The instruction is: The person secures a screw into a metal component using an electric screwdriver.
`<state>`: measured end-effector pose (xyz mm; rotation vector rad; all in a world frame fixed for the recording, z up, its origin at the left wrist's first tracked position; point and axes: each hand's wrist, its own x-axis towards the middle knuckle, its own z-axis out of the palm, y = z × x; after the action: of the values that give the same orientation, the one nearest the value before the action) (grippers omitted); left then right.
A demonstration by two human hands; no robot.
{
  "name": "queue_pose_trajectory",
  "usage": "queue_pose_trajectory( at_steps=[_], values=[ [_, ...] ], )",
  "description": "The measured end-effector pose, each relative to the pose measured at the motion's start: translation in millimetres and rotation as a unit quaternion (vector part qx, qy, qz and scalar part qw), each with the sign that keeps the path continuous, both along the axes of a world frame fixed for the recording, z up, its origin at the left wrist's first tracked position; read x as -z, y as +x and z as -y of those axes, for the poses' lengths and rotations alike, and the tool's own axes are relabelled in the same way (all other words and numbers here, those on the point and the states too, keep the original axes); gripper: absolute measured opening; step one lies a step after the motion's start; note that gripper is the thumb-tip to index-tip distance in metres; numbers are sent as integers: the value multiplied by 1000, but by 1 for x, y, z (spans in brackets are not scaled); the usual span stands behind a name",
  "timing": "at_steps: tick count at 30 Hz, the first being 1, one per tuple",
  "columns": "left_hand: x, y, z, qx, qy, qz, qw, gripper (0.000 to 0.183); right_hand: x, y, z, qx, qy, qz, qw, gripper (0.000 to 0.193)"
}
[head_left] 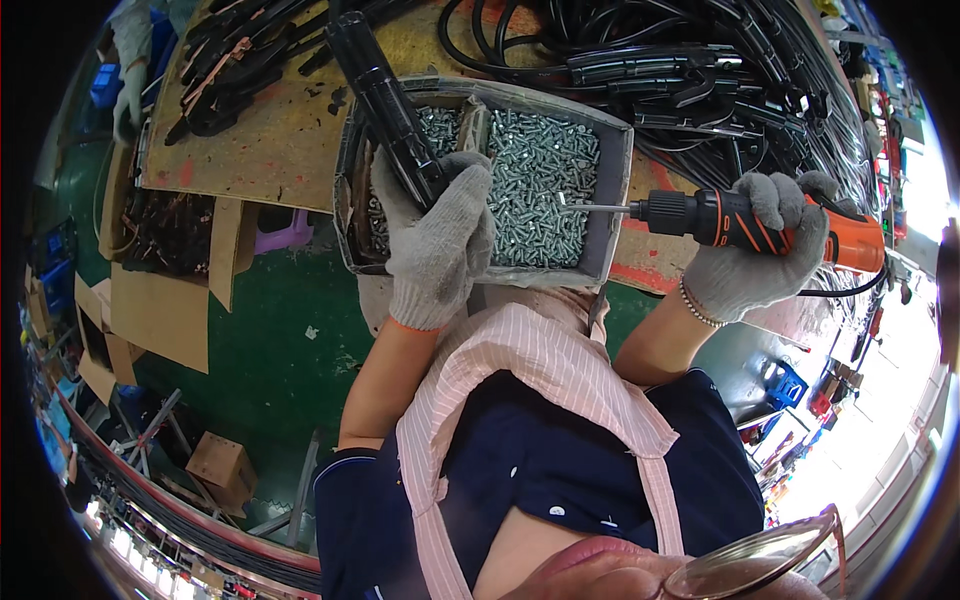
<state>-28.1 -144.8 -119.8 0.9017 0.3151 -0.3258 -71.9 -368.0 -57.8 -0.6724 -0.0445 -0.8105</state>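
Observation:
My left hand (440,235), in a grey knit glove, is closed around the lower end of a black plastic handle (375,95) with a cable at its far end. It is held tilted over the left part of a divided box (620,170). Gripped in my gloved right hand (765,245) is an orange and black electric screwdriver (725,218), its bit pointing left. The bit's tip is over the box's larger compartment, which is full of small silvery screws (535,180); a screw seems to sit at the tip. More screws lie in the left compartment, partly hidden by my left hand.
Black clamp-like parts (225,85) lie on the worn yellow table (290,150) at the far left. Black cables and handles (650,75) are heaped at the far right. An open cardboard box (165,310) stands at left, and another person's gloved hand (128,105) shows beyond it.

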Motion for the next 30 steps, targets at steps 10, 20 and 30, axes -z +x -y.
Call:
queue_pose_trajectory(
  at_steps=[10,20,30],
  values=[
    [-3,-1,-3,15,-30,-6,999,73,-7,21,-13,-48,74,11,996,22],
    [13,-3,-8,36,-126,7,991,86,1,68,-53,-100,132,-12,986,21],
    [10,2,-12,70,-56,-22,996,83,1,72,-64,-60,72,2,996,21]
  ],
)
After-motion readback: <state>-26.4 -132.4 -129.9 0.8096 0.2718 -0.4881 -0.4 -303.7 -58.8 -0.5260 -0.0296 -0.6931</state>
